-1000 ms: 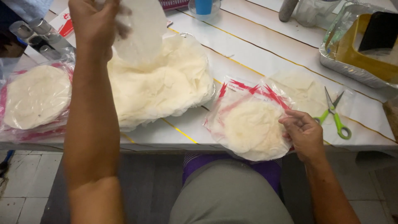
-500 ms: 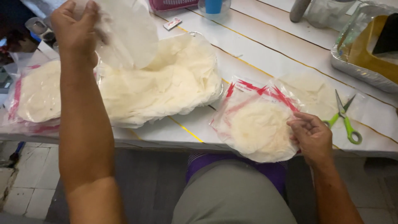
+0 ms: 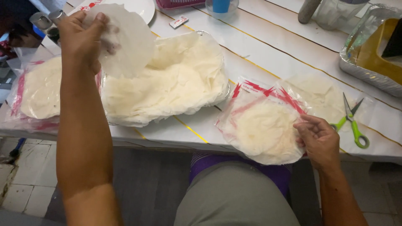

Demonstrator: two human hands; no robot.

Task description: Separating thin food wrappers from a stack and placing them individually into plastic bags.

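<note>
My left hand is raised over the table and holds one thin white round wafer by its edge, above a big heap of the same white wafers lying in a clear tray. My right hand rests at the table's front edge, its fingers pinching the right side of a clear plastic bag with red markings that has a round stack of wafers inside.
A filled red-marked bag lies at the left. Green-handled scissors and another bag lie to the right. A foil tray stands at the far right, with a white plate and a jar at the back.
My left hand with the wafer has stayed raised above the heap while the view shifted. My right hand keeps its grip on the bag's edge.
</note>
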